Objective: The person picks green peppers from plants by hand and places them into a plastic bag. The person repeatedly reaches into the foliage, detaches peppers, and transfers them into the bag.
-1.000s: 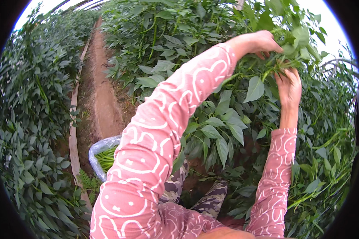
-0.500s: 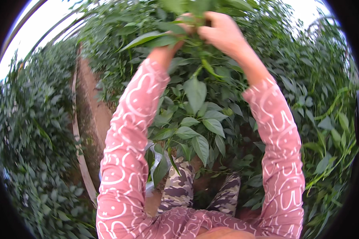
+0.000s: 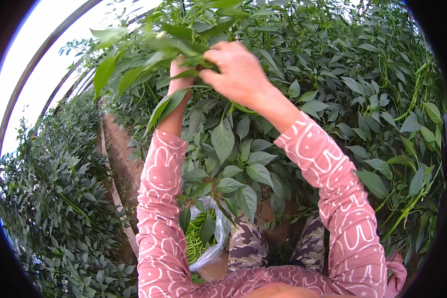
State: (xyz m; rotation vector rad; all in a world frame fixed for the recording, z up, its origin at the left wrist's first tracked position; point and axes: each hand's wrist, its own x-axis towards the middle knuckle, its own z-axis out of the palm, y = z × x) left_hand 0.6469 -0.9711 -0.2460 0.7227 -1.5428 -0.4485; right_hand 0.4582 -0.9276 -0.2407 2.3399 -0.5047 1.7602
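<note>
Both my arms, in pink patterned sleeves, reach up into a tall green pepper plant (image 3: 223, 144). My left hand (image 3: 180, 73) is half hidden by long leaves and closes around a leafy stem (image 3: 184, 47) at the top of the plant. My right hand (image 3: 239, 74) is right beside it, almost touching, fingers curled around the same cluster of stems and leaves. What lies inside the fingers is hidden by foliage. Below, between my left arm and my knees, a white bag (image 3: 214, 248) holds several picked long green peppers (image 3: 194, 239).
Dense rows of pepper plants stand on the left (image 3: 59, 198) and on the right (image 3: 397, 124). A narrow dirt path (image 3: 121, 159) runs away between them. My knees in camouflage-pattern trousers (image 3: 246, 246) are below. Curved greenhouse frame bars (image 3: 44, 54) arch overhead at upper left.
My hands, apart and toward the right a second ago, have come together at the plant's top in the middle of the view. The white bag shows again below my left arm.
</note>
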